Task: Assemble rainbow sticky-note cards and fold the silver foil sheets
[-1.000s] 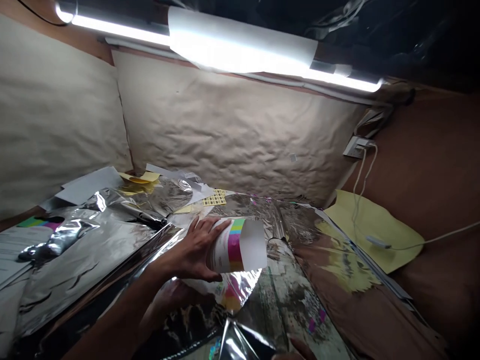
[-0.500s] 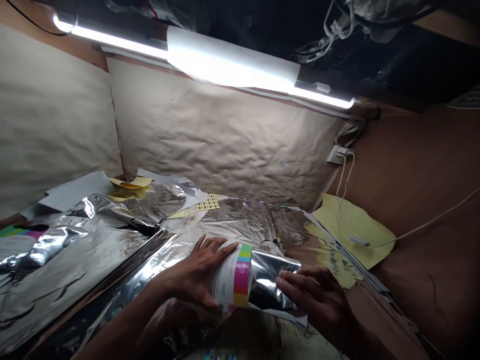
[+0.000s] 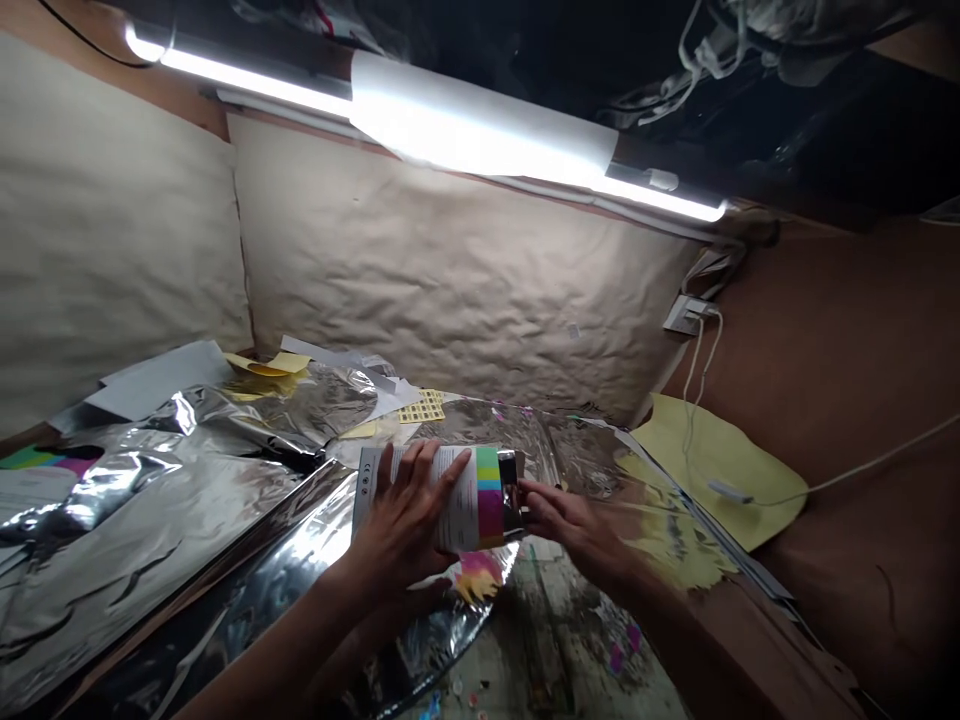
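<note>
Crumpled silver foil (image 3: 150,520) spreads below, as the left hand (image 3: 405,525) grips a light, stiff printed card (image 3: 480,500) and the right hand (image 3: 577,530) pinches its slippery foil end (image 3: 511,495).

Just one head-mounted cam, aimed forward and down, close over the bare left hand (image 3: 409,520) and bare right hand (image 3: 574,530). Pretty wide framing, crinkled beige paper wall (image 3: 450,270) and glowing white tube light (image 3: 480,125) up top, crumpled silver foil sheets (image 3: 150,510) low left.

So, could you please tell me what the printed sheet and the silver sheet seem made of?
The printed sheet under the left hand looks like matte paper or thin card, with a dull surface and clean edges. The silver sheet looks like glossy metallised film or foil: mirror-bright reflections, sharp creases.
</note>
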Action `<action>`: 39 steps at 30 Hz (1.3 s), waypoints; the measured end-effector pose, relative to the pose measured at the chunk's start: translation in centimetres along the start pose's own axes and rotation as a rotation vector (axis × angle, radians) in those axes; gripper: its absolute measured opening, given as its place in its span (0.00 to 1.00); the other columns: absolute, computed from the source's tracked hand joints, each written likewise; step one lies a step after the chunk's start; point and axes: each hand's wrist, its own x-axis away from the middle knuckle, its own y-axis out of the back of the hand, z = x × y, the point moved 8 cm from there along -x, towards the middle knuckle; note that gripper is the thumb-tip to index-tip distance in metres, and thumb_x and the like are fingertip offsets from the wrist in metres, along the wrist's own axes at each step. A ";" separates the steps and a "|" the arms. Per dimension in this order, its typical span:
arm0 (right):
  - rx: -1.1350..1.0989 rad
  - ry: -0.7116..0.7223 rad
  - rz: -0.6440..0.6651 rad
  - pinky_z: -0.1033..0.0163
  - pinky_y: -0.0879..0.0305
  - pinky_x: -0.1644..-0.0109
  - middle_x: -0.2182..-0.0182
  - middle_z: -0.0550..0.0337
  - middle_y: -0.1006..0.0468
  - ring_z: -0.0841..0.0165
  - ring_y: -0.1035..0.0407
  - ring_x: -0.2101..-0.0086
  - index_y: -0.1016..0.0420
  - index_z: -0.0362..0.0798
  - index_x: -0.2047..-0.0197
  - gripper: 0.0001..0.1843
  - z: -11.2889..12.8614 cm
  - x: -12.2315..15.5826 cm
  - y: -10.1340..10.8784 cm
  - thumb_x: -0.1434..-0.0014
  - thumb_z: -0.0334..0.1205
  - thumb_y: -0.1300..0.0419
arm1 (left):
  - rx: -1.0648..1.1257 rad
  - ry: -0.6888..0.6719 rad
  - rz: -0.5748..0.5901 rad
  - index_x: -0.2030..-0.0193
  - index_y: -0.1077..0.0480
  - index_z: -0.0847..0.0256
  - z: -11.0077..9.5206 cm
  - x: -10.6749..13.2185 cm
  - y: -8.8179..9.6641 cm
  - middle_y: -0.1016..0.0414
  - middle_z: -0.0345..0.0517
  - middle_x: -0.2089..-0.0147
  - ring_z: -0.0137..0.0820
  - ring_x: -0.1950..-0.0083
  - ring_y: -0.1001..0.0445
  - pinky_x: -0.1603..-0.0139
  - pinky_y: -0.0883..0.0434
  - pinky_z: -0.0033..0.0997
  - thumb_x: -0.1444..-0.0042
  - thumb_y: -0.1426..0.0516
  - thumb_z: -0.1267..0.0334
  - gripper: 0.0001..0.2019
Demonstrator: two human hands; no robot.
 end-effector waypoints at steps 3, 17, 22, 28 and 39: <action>-0.148 -0.013 0.187 0.52 0.29 0.49 0.58 0.55 0.20 0.60 0.25 0.58 0.24 0.47 0.48 0.28 0.5 -1.9 -4.2 0.41 0.60 0.40 | 0.001 -0.005 -0.043 0.26 0.53 0.54 -0.9 0.0 0.4 0.47 0.63 0.32 0.57 0.30 0.51 0.30 0.63 0.61 0.55 0.36 0.55 0.50; -0.052 0.310 -0.447 0.46 0.34 0.39 0.33 0.43 0.43 0.52 0.37 0.39 0.76 0.57 0.27 0.63 3.8 -0.2 -2.1 0.46 0.49 0.30 | 0.006 0.162 -0.331 0.25 0.68 0.53 -1.3 0.5 3.0 0.55 0.68 0.33 0.67 0.32 0.51 0.34 0.62 0.73 0.61 0.35 0.33 0.65; -0.084 0.320 -0.455 0.52 0.27 0.46 0.30 0.44 0.49 0.52 0.35 0.41 0.68 0.59 0.26 0.65 6.0 -0.5 -0.3 0.53 0.48 0.26 | 0.495 0.217 -0.315 0.27 0.59 0.51 0.5 0.6 3.9 0.36 0.57 0.43 0.51 0.44 0.32 0.44 0.33 0.54 0.53 0.36 0.39 0.53; 0.151 0.350 -0.195 0.57 0.25 0.52 0.39 0.47 0.33 0.57 0.28 0.49 0.55 0.57 0.27 0.60 9.2 -1.1 -0.4 0.56 0.42 0.25 | 1.244 0.372 -0.070 0.34 0.41 0.56 1.9 -0.2 3.5 0.27 0.39 0.68 0.31 0.69 0.28 0.67 0.31 0.29 0.39 0.42 0.52 0.28; 0.089 0.063 0.251 0.61 0.28 0.56 0.55 0.57 0.21 0.62 0.27 0.57 0.27 0.49 0.43 0.37 3.4 -5.6 -3.2 0.58 0.41 0.25 | 1.547 0.583 0.162 0.52 0.27 0.66 3.2 -0.6 -2.4 0.22 0.52 0.55 0.41 0.55 0.23 0.56 0.27 0.37 0.56 0.33 0.59 0.23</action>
